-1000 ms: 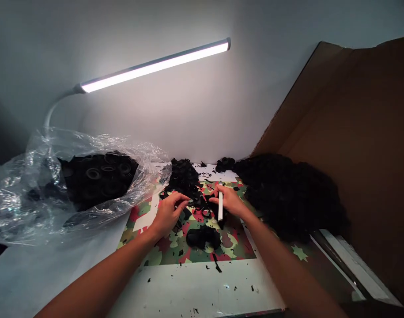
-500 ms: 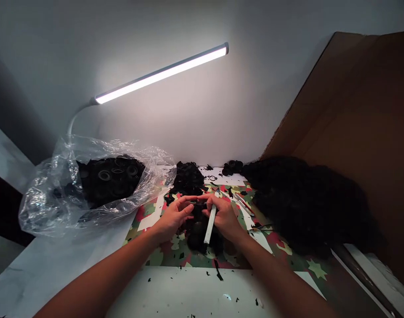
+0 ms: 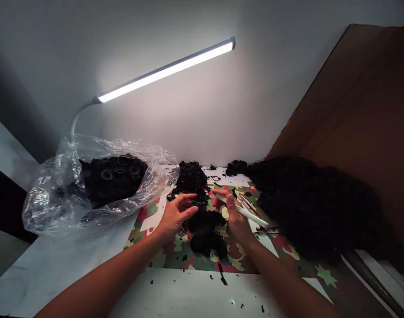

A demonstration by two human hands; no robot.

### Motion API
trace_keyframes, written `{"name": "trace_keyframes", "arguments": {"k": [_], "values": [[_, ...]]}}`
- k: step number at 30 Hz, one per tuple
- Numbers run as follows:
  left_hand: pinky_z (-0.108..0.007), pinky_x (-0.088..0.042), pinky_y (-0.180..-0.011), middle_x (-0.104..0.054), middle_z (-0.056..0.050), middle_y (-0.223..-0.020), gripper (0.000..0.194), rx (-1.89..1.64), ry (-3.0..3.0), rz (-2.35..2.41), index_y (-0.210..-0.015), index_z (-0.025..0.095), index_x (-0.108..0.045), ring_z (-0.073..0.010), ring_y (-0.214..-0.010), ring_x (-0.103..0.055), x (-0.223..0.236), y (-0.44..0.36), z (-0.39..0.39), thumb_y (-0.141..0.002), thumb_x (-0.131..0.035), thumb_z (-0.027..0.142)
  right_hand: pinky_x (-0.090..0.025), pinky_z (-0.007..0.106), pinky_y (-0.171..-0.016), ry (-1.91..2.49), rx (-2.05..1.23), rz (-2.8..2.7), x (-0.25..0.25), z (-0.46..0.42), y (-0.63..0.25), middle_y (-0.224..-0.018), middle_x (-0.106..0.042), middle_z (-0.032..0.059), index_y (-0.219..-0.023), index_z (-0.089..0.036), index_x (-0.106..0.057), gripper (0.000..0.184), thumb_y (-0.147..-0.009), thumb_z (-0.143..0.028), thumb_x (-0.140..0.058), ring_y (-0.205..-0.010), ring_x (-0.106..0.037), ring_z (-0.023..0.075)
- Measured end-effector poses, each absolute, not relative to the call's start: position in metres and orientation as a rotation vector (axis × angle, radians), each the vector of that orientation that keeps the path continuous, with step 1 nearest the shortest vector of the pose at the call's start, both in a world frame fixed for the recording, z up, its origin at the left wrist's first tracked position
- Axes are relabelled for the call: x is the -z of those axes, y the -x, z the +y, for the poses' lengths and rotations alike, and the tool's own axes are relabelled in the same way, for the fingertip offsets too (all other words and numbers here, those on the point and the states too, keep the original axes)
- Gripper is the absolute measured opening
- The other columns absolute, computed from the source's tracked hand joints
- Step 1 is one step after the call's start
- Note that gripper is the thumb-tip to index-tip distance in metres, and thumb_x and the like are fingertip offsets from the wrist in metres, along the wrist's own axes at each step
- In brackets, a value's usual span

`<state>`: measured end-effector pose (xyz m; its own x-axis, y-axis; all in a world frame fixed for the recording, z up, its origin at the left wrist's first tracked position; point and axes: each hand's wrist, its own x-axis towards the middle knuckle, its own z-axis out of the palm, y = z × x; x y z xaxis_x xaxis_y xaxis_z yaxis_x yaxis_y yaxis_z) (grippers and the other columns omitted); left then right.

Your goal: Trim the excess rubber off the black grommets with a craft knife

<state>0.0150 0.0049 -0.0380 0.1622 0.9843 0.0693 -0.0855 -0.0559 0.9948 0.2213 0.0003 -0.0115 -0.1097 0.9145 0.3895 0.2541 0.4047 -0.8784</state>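
My left hand (image 3: 175, 217) is over the camouflage-patterned mat (image 3: 170, 256), thumb and fingers apart, with nothing visible between them. Across a small gap, my right hand (image 3: 235, 216) is closed around a slim white-handled tool (image 3: 253, 217). The handle's end points to the right and toward me; its working tip is hidden by the fingers. Below and between the hands lies a pile of black round rubber-like parts (image 3: 208, 243). Just beyond them is a heap of black scraps (image 3: 191, 174).
A clear plastic bag (image 3: 43, 207) of black ring-shaped parts (image 3: 114, 176) stands at left. On the right, a large black heap (image 3: 314, 207) lies against a cardboard sheet (image 3: 360, 110). Thin tools (image 3: 250, 205) lie beside my right hand. A lit lamp (image 3: 168, 70) hangs above.
My hands, whose fingertips met before, have moved apart. The right hand has turned, swinging the white handle from pointing toward me to pointing rightward. The view has shifted slightly.
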Motion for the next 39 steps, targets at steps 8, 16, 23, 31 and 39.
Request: {"name": "trace_keyframes", "arguments": {"k": [8, 16, 23, 31, 39], "values": [[-0.031, -0.052, -0.077, -0.071, -0.003, -0.096, 0.064, -1.223, -1.583, 1.142, -0.127, 0.025, -0.059, -0.0214, -0.089, -0.068, 0.033, -0.013, 0.001, -0.069, -0.085, 0.036, -0.05, 0.033, -0.065, 1.122, -0.669, -1.804, 0.015, -0.011, -0.212, -0.082, -0.072, 0.0019, -0.092, -0.025, -0.067, 0.014, -0.093, -0.037, -0.062, -0.071, -0.066, 0.0201], [-0.033, -0.052, -0.083, -0.072, -0.003, -0.097, 0.064, -1.208, -1.734, 1.146, -0.131, 0.028, -0.057, -0.0217, -0.09, -0.067, 0.037, -0.011, 0.001, -0.073, -0.083, 0.031, -0.048, 0.046, -0.095, 0.865, -0.481, -2.032, 0.018, -0.009, -0.211, -0.113, -0.074, 0.0047, -0.09, -0.025, -0.065, 0.01, -0.089, -0.015, -0.061, -0.102, -0.068, 0.0245], [-0.031, -0.05, -0.082, -0.069, -0.002, -0.095, 0.063, -1.211, -1.843, 1.215, -0.132, 0.026, -0.058, -0.0188, -0.084, -0.064, 0.033, -0.011, -0.001, -0.073, -0.082, 0.024, -0.047, 0.046, -0.091, 0.833, -0.364, -2.151, 0.02, -0.008, -0.211, -0.111, -0.074, 0.0057, -0.101, -0.026, -0.065, 0.014, -0.095, -0.018, -0.055, -0.097, -0.068, 0.0241], [-0.025, -0.051, -0.073, -0.066, 0.003, -0.089, 0.064, -1.234, -1.993, 1.244, -0.133, 0.027, -0.056, -0.0135, -0.078, -0.063, 0.031, -0.014, -0.006, -0.075, -0.072, 0.007, -0.044, 0.041, -0.089, 0.754, 0.068, -2.182, 0.032, -0.009, -0.2, -0.104, -0.073, 0.0077, -0.086, -0.021, -0.056, 0.019, -0.098, -0.01, -0.046, -0.091, -0.068, 0.0202], [-0.032, -0.053, -0.088, -0.072, 0.0, -0.097, 0.059, -1.397, -1.84, 1.061, -0.129, 0.028, -0.058, -0.0164, -0.088, -0.067, 0.022, -0.014, -0.011, -0.075, -0.081, 0.02, -0.042, 0.033, -0.072, 1.293, -0.196, -2.119, 0.026, 0.012, -0.223, -0.07, -0.064, 0.0012, -0.074, -0.022, -0.052, 0.022, -0.094, -0.016, -0.047, -0.066, -0.059, 0.0185]]}}
